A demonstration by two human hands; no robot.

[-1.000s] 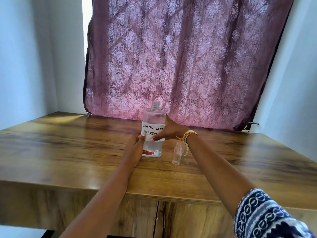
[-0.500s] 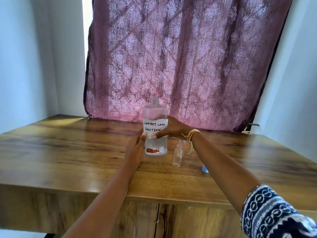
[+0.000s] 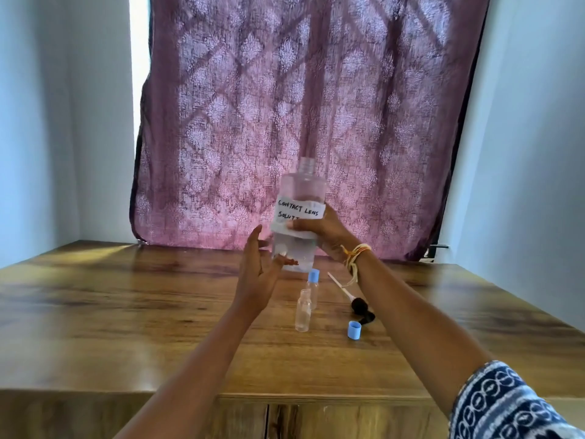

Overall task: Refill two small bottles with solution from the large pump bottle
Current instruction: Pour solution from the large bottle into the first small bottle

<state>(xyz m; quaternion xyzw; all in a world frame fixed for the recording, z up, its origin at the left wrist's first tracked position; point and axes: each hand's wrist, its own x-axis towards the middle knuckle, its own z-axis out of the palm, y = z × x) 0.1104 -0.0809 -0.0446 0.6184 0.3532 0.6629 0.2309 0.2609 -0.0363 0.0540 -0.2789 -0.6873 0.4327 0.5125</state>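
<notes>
From the head camera, the right hand holds the large bottle above the wooden bench. Its fingers are curled around the middle of the bottle, over the white paper label with the handwritten words "CONTACT LENS". The bottle is clear, has some liquid inside, stands almost upright, and its neck is open, without the pump. The left hand is just beside the lower part of the bottle, with the fingers straight and spread; the fingertips seem to touch the bottle wall, but they do not grip it.

Under the large bottle two small bottles stand on the bench. The near small bottle is clear and has no cap. The far small bottle has a blue cap and stands just behind the first one. To the right lies the pump with its black head and white tube, and a loose blue cap stands near it. Behind the bench hangs a purple curtain.
</notes>
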